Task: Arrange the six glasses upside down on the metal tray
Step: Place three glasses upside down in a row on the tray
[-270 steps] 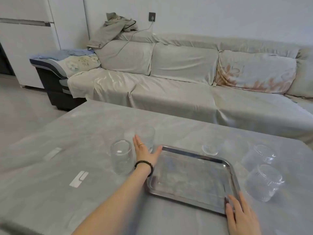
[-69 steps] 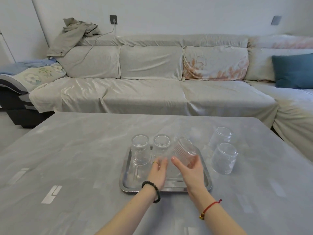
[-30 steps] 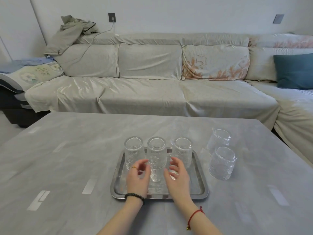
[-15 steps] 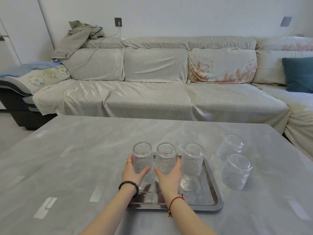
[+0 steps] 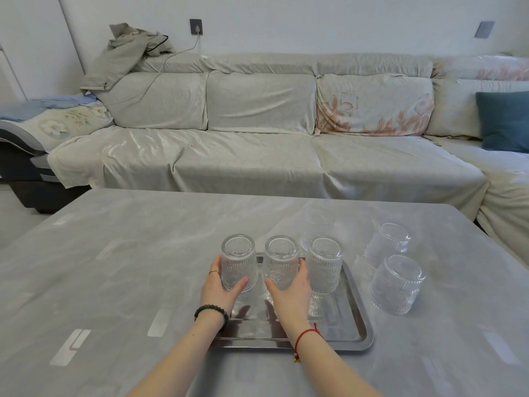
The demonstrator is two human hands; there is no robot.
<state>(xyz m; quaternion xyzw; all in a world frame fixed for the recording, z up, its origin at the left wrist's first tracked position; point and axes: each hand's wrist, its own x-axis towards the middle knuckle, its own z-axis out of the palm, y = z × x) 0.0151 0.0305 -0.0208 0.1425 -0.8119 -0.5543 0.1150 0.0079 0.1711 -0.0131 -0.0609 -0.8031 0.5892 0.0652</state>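
- Grey marble-patterned tabletop (image 5: pixel 120 282) carries everything, so the glasses and tray sit within easy reach of both arms.
- Shiny rectangular metal tray (image 5: pixel 356 319) lies just in front of the person; its near half is bare, probably kept for a second row.
- Three ribbed clear glasses stand on the tray's far side, upside down, in a close line: the left glass (image 5: pixel 239 262), the middle glass (image 5: pixel 280 262) and the right glass (image 5: pixel 325 270).
- Three more ribbed glasses wait on the table off the tray: one behind it (image 5: pixel 317 227), and two to the right, far (image 5: pixel 389 242) and near (image 5: pixel 398 285). The task looks half done.
- Left hand (image 5: pixel 221 285) wraps the left glass, thumb in front, fingers curled behind, apparently to nudge it into line.
- Right hand (image 5: pixel 290 290) clasps the middle glass the same way; the right glass stands free beside it.
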